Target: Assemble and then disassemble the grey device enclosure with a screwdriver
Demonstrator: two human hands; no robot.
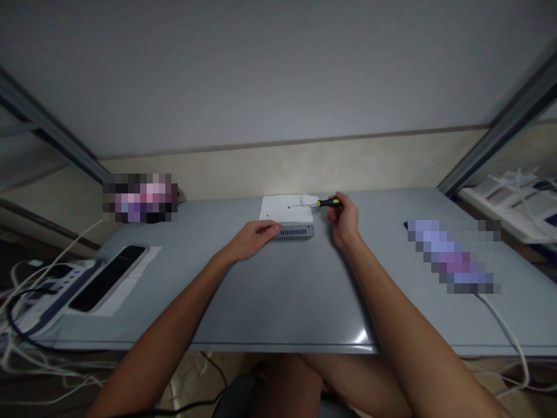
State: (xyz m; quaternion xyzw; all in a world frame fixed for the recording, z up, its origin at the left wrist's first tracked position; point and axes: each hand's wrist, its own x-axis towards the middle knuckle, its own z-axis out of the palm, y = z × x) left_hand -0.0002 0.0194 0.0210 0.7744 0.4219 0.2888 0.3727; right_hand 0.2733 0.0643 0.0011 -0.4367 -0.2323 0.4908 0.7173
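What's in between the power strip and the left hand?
In the head view, going from the power strip to the left hand: a dark-screened phone on a white sheet, then a stretch of grey tabletop.

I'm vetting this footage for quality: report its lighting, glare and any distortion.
Head view: dim overall; white glare on the table near its front edge, by the right forearm; same view, pixelated blocks hide patches at left and right, the screwdriver looks slightly soft, outer areas seem stretched.
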